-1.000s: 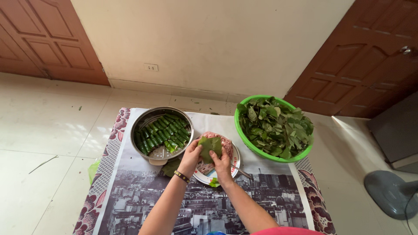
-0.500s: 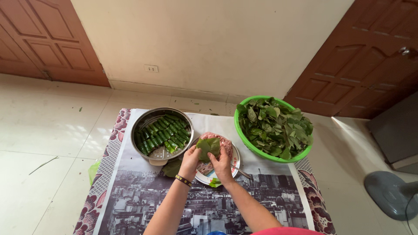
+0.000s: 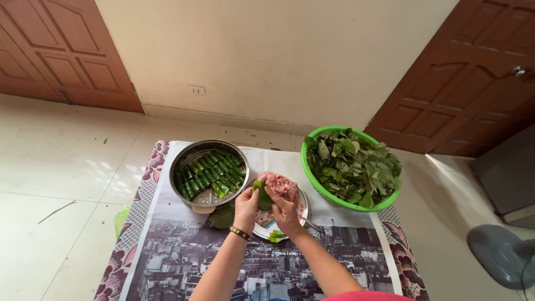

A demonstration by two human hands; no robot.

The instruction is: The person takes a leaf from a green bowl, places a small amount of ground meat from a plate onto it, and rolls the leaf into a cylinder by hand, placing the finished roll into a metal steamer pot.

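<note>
Both our hands meet over the near edge of the plate [image 3: 301, 207], pinching one green leaf [image 3: 262, 198] between them. Left hand [image 3: 247, 205] grips its left side, right hand [image 3: 282, 210] its right; fingers narrow, closed on the leaf. The leaf's long axis seems to run away from us, toward the mound of pink minced meat [image 3: 278, 184] lying just beyond the fingertips, though the fingers hide much of it. Neither hand is clearly nearer.

Left and slightly beyond: a metal steamer pan [image 3: 179, 166], shiny, with tight dark-green rolls [image 3: 212, 170] laid in rows. Right: a green plastic basin [image 3: 307, 173] heaped with loose, crinkled leaves [image 3: 352, 163]. A spare leaf [image 3: 222, 216] lies flat on the printed tablecloth [image 3: 184, 251].
</note>
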